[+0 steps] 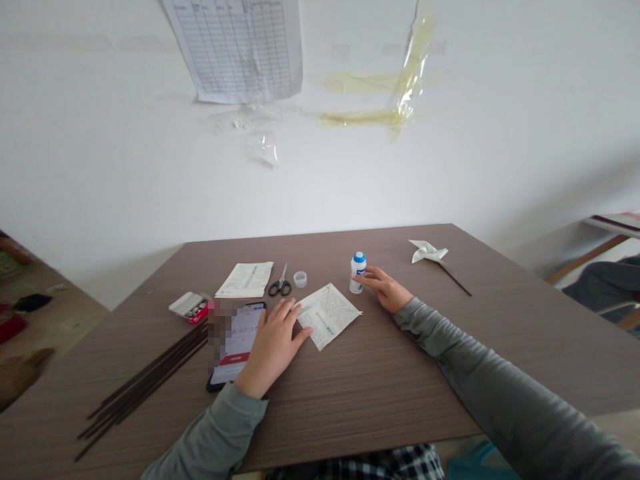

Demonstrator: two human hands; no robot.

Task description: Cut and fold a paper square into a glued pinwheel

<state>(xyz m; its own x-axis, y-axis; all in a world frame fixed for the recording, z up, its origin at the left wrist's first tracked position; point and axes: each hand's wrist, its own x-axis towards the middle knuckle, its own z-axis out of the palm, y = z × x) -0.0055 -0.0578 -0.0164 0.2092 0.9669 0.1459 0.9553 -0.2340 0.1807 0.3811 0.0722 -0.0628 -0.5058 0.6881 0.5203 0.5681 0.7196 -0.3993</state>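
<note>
Grey sleeves (475, 360) reach over a brown table (380, 387), one leading to the right hand (389, 290), whose loosely curled fingers touch a white, blue-capped bottle (358, 268) standing upright; whether they grip it firmly cannot be told. Just left of the bottle lies a square of printed paper (333, 317), seemingly folded, and at its near-left edge rests the left hand (277, 340), spread open and grasping nothing. Beyond the paper sit a small clear cup (300, 279) and scissors (282, 277), then some printed sheets (245, 280), an open box (200, 313), a phone (233, 347) partly covered by the left hand, and dark sticks (143, 383); a paper pinwheel (427, 252) lies well to the right. An uneven push from the right fingers could tip the narrow bottle towards the paper (its cap looks seated, which would limit any spill), while a dragging left thumb might shift the square or loosen its folds. Only the phone's timer is partly legible, showing "07:1"; the bottle's blue label, the paper's print and the gridded wall sheet (245, 53) are too small to read.
</note>
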